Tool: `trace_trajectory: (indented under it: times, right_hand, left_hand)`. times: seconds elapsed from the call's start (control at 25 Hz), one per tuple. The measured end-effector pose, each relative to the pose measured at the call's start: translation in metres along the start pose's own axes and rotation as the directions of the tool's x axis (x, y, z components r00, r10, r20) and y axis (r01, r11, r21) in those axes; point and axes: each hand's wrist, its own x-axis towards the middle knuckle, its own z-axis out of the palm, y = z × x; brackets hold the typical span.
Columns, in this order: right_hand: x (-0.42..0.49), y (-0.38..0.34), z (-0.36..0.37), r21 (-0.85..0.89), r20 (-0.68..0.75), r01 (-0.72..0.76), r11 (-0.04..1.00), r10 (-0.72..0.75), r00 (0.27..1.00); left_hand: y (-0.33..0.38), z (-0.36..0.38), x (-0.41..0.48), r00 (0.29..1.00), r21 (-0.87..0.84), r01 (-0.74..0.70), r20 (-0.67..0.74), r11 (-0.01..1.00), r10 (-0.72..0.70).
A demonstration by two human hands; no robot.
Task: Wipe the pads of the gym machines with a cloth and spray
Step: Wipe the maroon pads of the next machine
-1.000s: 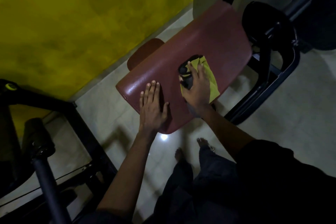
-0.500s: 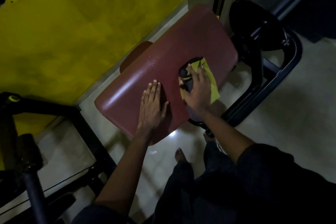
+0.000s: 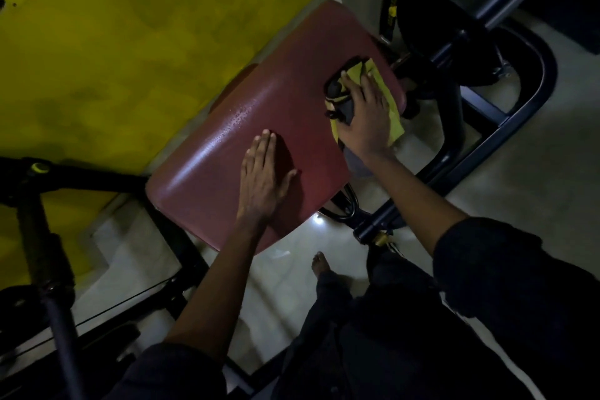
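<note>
A dark red padded seat of a gym machine slopes from upper right to lower left, with small wet droplets along its middle. My left hand lies flat on the pad's near part, fingers straight. My right hand presses a yellow and black cloth flat against the pad's right edge, fingers spread over it. No spray bottle is in view.
A black machine frame curves round to the right of the pad, with a black round part behind it. Another black frame and bar stand at the lower left. A yellow wall runs behind. My bare foot is on the pale floor.
The view has shifted, so the pad now sits lower left in frame. My right hand with the cloth has slid toward the pad's right edge. My left hand stays flat on the pad.
</note>
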Motion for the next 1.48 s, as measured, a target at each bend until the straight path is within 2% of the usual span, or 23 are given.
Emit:
trace_trajectory:
  times: [0.08, 0.24, 0.4, 0.52, 0.6, 0.72, 0.88, 1.04, 1.2, 1.36, 1.48]
  right_hand:
    - [-0.008, -0.005, 0.003, 0.007, 0.006, -0.001, 1.000, 0.001, 1.000]
    - [-0.044, 0.027, 0.007, -0.051, 0.064, 0.143, 0.988, -0.139, 0.988]
    - [-0.039, 0.045, 0.001, 0.059, 0.008, -0.026, 0.998, 0.026, 1.000]
    - [0.009, 0.039, -0.017, 0.088, -0.029, -0.078, 0.993, 0.081, 0.996]
    - [0.037, 0.033, -0.026, 0.065, 0.010, -0.092, 0.994, 0.092, 0.996]
    - [0.041, 0.034, -0.026, 0.054, -0.014, -0.077, 0.996, 0.078, 0.997]
    - [0.013, 0.047, -0.018, 0.150, -0.095, -0.208, 0.967, 0.223, 0.970]
    - [0.028, 0.039, -0.019, 0.102, -0.083, -0.285, 0.953, 0.294, 0.952]
    - [0.074, 0.025, -0.033, 0.088, -0.033, -0.209, 0.974, 0.213, 0.976]
    - [0.100, 0.016, -0.044, 0.171, 0.038, -0.119, 0.978, 0.115, 0.993]
    - [0.088, 0.026, -0.048, 0.268, -0.007, -0.159, 0.950, 0.167, 0.986]
  left_hand:
    - [0.016, -0.004, 0.022, 0.999, -0.002, -0.040, 0.001, 0.999, 0.040]
    - [0.042, -0.006, 0.060, 0.998, 0.019, -0.055, 0.038, 0.998, 0.054]
    - [0.047, 0.000, 0.064, 0.999, 0.032, 0.013, 0.035, 0.999, -0.014]
    - [0.047, -0.001, 0.064, 0.999, 0.038, 0.033, 0.026, 0.999, -0.034]
    - [0.050, -0.001, 0.068, 0.999, 0.044, 0.004, 0.041, 0.999, -0.006]
    - [0.056, -0.002, 0.083, 0.991, 0.068, -0.100, 0.097, 0.993, 0.093]
    - [0.056, -0.001, 0.089, 0.991, 0.064, -0.110, 0.087, 0.992, 0.104]
    - [0.055, 0.003, 0.087, 0.993, 0.047, -0.103, 0.065, 0.994, 0.100]
    - [0.053, 0.006, 0.089, 0.994, 0.043, -0.098, 0.060, 0.994, 0.095]
    - [0.055, 0.007, 0.088, 0.994, 0.043, -0.095, 0.052, 0.995, 0.093]
    - [0.058, 0.006, 0.088, 0.995, 0.044, -0.087, 0.051, 0.995, 0.084]
